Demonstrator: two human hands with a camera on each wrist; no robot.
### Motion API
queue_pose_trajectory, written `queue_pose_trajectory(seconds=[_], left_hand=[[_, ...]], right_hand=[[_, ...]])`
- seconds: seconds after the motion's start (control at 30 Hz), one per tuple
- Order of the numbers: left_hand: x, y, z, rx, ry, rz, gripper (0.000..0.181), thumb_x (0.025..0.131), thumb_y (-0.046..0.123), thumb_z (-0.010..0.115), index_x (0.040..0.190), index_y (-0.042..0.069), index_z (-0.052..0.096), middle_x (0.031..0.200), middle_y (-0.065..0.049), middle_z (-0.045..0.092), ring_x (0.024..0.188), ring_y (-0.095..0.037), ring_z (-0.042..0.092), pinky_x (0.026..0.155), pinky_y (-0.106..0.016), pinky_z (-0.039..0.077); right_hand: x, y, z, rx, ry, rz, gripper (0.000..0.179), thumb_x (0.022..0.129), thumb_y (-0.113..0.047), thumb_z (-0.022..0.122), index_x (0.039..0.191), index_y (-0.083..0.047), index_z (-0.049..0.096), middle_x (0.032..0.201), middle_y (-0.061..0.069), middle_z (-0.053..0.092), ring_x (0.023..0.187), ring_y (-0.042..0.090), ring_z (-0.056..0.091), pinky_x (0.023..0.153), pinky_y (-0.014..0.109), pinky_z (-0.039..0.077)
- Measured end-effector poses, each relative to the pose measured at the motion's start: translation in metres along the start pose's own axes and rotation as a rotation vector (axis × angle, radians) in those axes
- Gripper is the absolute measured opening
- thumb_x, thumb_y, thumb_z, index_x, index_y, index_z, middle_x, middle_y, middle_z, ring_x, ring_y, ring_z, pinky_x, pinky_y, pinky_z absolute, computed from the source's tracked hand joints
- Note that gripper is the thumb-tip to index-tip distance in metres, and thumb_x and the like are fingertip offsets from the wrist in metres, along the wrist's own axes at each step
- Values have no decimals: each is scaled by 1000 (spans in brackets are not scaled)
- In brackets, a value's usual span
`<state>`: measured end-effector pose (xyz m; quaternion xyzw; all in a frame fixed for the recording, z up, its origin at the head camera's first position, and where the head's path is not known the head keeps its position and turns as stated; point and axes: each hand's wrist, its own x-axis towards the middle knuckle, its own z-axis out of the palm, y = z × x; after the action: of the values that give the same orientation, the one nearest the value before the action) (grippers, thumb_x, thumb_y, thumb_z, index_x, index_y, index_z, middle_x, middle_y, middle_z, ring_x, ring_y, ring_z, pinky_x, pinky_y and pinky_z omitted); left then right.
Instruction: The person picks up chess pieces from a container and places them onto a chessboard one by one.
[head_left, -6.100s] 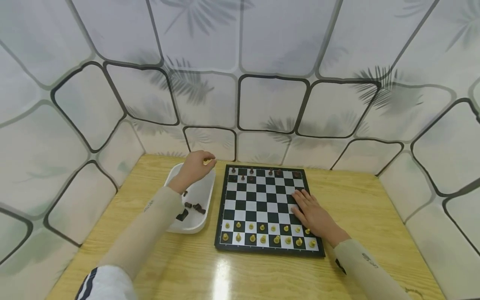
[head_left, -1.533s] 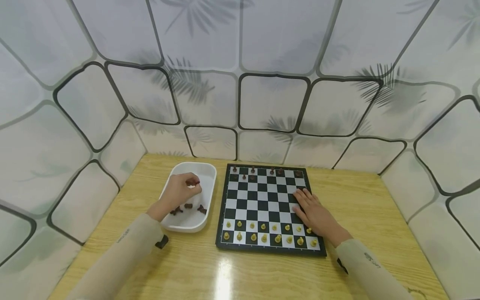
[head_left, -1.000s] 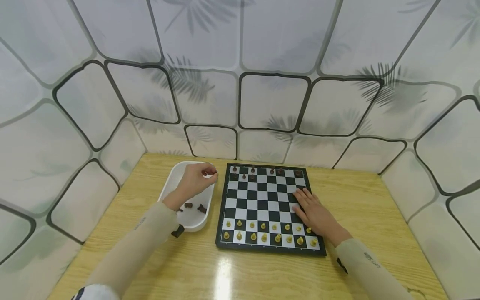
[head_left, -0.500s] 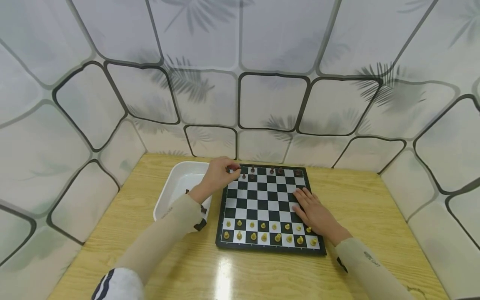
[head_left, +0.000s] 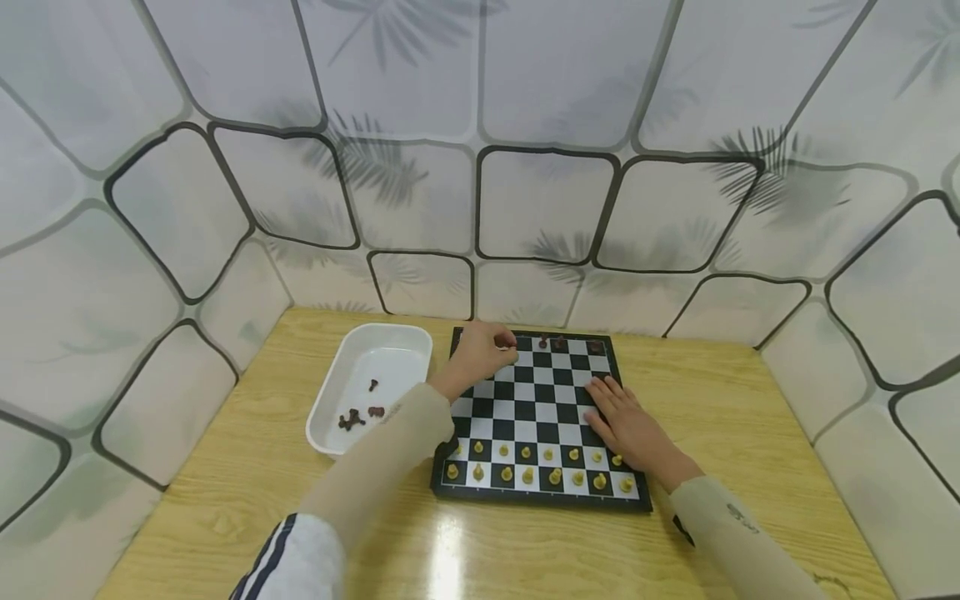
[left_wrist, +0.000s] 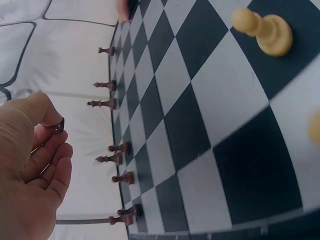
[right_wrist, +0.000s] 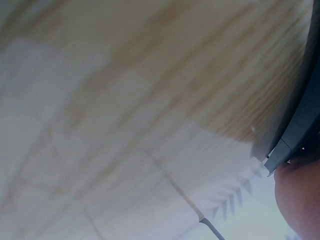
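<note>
My left hand is over the far left part of the chessboard, covering some dark pieces there. Between its thumb and index finger it pinches a small dark red chess piece, mostly hidden by the fingers, so its type is unclear. In the left wrist view, several dark red pieces stand along the far edge, among them a rook and a king. My right hand rests with fingers extended on the board's right side. Yellow chess pieces fill the two near rows.
A white plastic tray sits left of the board, with several dark red pieces lying in it; my left forearm partly blocks it. The wooden table runs up to patterned fabric walls at the back and sides.
From above the tray, my left hand has moved right with the pinched chess piece, across the board's left edge to the far rows. The right hand has stayed in place.
</note>
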<state>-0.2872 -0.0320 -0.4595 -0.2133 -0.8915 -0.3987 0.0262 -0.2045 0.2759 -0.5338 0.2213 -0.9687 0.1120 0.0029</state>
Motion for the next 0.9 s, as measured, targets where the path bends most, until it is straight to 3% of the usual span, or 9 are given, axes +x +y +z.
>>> queue_pose_trajectory(seconds=[0.27, 0.4, 0.67, 0.9], left_hand=[[11, -2, 23, 103, -2, 19, 19, 101, 14, 69, 113, 2, 80, 112, -10, 79, 101, -24, 74, 88, -37, 61], [14, -4, 31, 169, -21, -1, 21, 102, 15, 69, 117, 4, 79, 115, -9, 79, 105, -24, 75, 92, -39, 61], [18, -8, 42, 259, 16, 7, 19, 100, 16, 72, 113, 7, 82, 111, -7, 81, 96, -22, 77, 84, -36, 62], [21, -12, 48, 337, 21, 26, 17, 100, 18, 72, 110, 10, 83, 107, -6, 82, 96, -25, 77, 85, -40, 62]], right_hand=[[0, 0, 0, 0, 6, 2, 62, 112, -35, 49, 160, 3, 38, 168, 24, 36, 158, 46, 27, 128, 63, 23], [1, 0, 1, 1, 7, 3, 63, 112, -36, 48, 160, 3, 37, 168, 24, 36, 158, 46, 27, 128, 63, 23], [1, 2, 3, -9, 13, 10, 63, 112, -37, 48, 160, 2, 38, 167, 23, 38, 158, 45, 28, 128, 62, 23], [1, 2, 3, -14, 18, 3, 63, 112, -37, 48, 160, 2, 39, 167, 23, 39, 158, 45, 29, 128, 62, 24]])
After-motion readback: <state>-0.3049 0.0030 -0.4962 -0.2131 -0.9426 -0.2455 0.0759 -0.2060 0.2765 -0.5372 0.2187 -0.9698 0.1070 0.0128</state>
